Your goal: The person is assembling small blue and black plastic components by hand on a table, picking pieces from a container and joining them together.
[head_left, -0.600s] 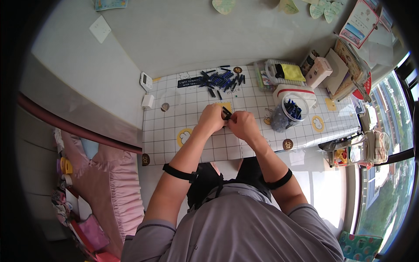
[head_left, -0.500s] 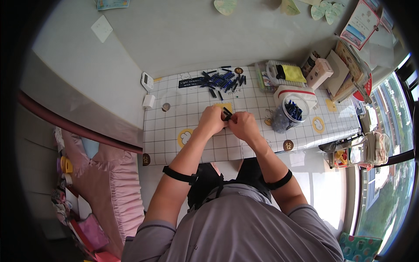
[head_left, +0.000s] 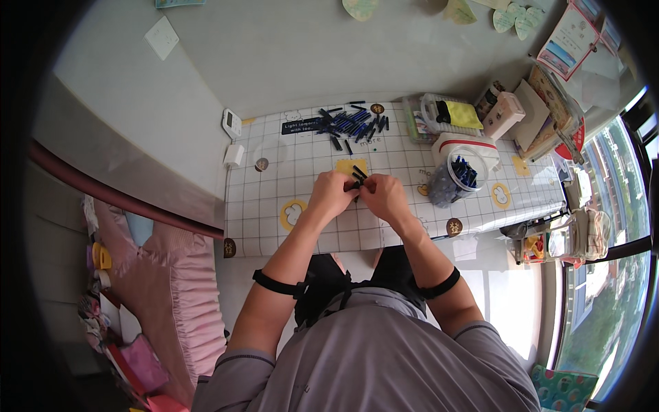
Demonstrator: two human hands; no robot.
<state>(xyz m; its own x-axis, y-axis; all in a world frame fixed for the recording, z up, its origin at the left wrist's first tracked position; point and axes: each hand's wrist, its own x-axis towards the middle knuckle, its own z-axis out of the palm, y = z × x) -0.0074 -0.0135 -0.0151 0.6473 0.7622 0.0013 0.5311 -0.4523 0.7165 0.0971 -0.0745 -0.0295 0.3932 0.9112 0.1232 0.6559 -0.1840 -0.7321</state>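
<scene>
My left hand (head_left: 332, 195) and my right hand (head_left: 384, 199) meet over the middle of the table. Both are closed, fingertips together around a few short dark tubes (head_left: 359, 171) that look like ink cartridges. The tubes' ends stick up between the fingers; their lower parts are mostly hidden. Beyond the hands, a loose pile of similar dark blue and black tubes (head_left: 353, 125) lies scattered on the tabletop. To the right of my hands stands a clear plastic jar (head_left: 444, 190), open at the top, with many more of these tubes inside.
A white grid-patterned cloth covers the table (head_left: 268, 226). At the back right are a lidded clear box (head_left: 420, 123) with a yellow cloth on it, a white pouch with a red edge (head_left: 475, 143), a pale pink box (head_left: 503, 117) and upright books. A small timer (head_left: 232, 124) is by the left wall.
My hands stay together in nearly the same place, with small finger shifts around the tubes; the tubes' ends now show more separately. The view has shifted slightly. The pile and jar look unchanged.
</scene>
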